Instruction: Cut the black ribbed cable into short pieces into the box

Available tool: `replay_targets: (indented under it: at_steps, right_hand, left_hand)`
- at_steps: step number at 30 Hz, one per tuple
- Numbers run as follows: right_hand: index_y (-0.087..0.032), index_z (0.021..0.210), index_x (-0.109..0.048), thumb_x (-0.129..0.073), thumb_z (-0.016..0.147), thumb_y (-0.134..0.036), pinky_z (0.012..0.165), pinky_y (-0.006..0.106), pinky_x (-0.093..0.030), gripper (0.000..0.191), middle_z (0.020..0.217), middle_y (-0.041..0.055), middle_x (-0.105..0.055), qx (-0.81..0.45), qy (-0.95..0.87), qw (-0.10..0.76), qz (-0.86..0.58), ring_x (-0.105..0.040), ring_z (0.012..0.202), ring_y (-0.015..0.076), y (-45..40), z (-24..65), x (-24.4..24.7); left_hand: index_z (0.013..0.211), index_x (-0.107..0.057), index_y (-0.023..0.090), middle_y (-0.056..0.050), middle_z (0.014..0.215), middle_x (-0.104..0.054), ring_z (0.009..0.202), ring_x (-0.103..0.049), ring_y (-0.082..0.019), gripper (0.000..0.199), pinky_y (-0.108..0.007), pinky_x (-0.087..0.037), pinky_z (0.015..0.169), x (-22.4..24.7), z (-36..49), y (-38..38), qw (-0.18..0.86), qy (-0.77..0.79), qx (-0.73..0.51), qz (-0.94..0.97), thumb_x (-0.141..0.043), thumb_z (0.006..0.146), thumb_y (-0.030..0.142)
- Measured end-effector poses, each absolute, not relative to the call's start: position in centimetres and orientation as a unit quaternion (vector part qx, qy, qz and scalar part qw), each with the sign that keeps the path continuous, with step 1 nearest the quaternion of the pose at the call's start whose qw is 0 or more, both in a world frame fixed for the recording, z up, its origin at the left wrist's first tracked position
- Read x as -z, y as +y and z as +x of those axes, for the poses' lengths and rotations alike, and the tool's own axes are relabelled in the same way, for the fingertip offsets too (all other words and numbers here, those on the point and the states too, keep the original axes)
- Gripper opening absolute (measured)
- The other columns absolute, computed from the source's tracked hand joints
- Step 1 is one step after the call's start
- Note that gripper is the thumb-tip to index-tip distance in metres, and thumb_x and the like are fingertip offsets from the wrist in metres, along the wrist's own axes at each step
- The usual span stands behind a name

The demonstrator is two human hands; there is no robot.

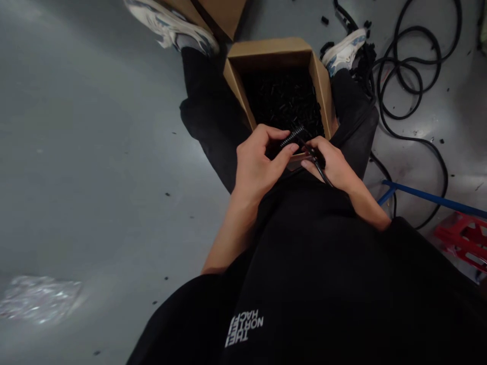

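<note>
My left hand point(258, 159) pinches a short black ribbed piece point(292, 137), like a length of corrugated tube, between thumb and fingertips. Close beside it, my right hand point(332, 161) is closed around a slim dark tool point(318, 167) whose kind I cannot make out. The tool's far end meets or lies just next to the ribbed piece; which of the two I cannot tell. Both hands are over the near edge of an open cardboard box point(270, 48), which stands between my legs. Many small black pieces point(281, 99) fill its bottom.
A long black hose point(443, 157) lies in loops on the grey floor at the right, with black scraps point(365, 58) near my shoe. A blue bar point(437, 195) and a red plastic crate point(464, 235) are at the right. Clear plastic wrap point(40, 299) lies at lower left.
</note>
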State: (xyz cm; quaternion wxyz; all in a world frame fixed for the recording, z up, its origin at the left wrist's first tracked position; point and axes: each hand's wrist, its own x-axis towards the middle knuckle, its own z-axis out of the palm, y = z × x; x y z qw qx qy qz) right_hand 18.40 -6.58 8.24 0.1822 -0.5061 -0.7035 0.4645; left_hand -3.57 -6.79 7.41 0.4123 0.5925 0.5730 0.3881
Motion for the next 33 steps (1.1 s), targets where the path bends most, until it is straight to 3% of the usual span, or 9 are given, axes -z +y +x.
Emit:
replay_targets:
  at_steps: [7,15,18,23,29,33]
  right_hand:
    - [-0.024,0.125,-0.056,-0.073,0.094,-0.043,0.099,0.048,-0.062,0.040,0.127,0.0090,-0.065,-0.412,-0.759,0.155,-0.480,-0.068,0.113,0.0282,-5.9,19.1,-11.4]
    - [-0.023,0.126,-0.066,-0.064,0.106,-0.049,0.090,0.039,-0.065,0.033,0.121,0.0083,-0.076,-0.352,-0.802,0.149,-0.458,-0.075,0.102,0.0232,-6.2,18.6,-13.0]
    - [-0.022,0.132,-0.069,-0.060,0.110,-0.047,0.093,0.038,-0.066,0.034,0.122,0.0075,-0.079,-0.350,-0.801,0.150,-0.463,-0.078,0.103,0.0220,-6.4,18.7,-12.5]
    - [-0.021,0.144,-0.069,-0.062,0.110,-0.049,0.107,0.042,-0.065,0.045,0.139,0.0099,-0.079,-0.382,-0.778,0.131,-0.482,-0.079,0.119,0.0248,-6.6,19.1,-11.3]
    - [-0.017,0.141,-0.068,-0.065,0.105,-0.039,0.106,0.047,-0.063,0.042,0.139,0.0144,-0.078,-0.403,-0.752,0.106,-0.511,-0.077,0.123,0.0298,-6.0,18.9,-9.7]
    - [-0.020,0.138,-0.067,-0.063,0.104,-0.034,0.103,0.046,-0.062,0.037,0.135,0.0122,-0.077,-0.416,-0.743,0.105,-0.513,-0.076,0.117,0.0272,-5.9,19.3,-9.6]
  left_hand:
    - [0.107,-0.075,0.024,-0.003,0.104,-0.083,0.096,-0.081,-0.021,0.030,-0.034,-0.067,0.091,-9.1,-3.4,-8.0,0.429,0.504,-0.396,0.637,-0.077,0.102,0.054]
    - [0.101,-0.069,0.027,-0.003,0.103,-0.082,0.096,-0.080,-0.022,0.041,-0.038,-0.068,0.089,-9.7,-4.5,-7.9,0.406,0.512,-0.408,0.638,-0.072,0.102,0.067]
    - [0.102,-0.070,0.027,-0.003,0.103,-0.082,0.098,-0.080,-0.022,0.035,-0.039,-0.068,0.089,-9.4,-4.8,-7.6,0.366,0.524,-0.408,0.652,-0.071,0.105,0.062]
    - [0.105,-0.072,0.027,-0.003,0.104,-0.082,0.098,-0.081,-0.022,0.018,-0.040,-0.068,0.090,-8.7,-5.2,-6.9,0.293,0.544,-0.445,0.648,-0.077,0.104,0.044]
    - [0.114,-0.072,0.026,-0.003,0.111,-0.080,0.104,-0.079,-0.021,0.023,-0.036,-0.065,0.094,-7.6,-4.7,-6.7,0.354,0.571,-0.401,0.623,-0.077,0.103,0.046]
    - [0.123,-0.069,0.028,-0.004,0.113,-0.077,0.103,-0.078,-0.021,0.034,-0.037,-0.065,0.094,-7.0,-4.7,-6.7,0.391,0.581,-0.420,0.578,-0.074,0.104,0.056]
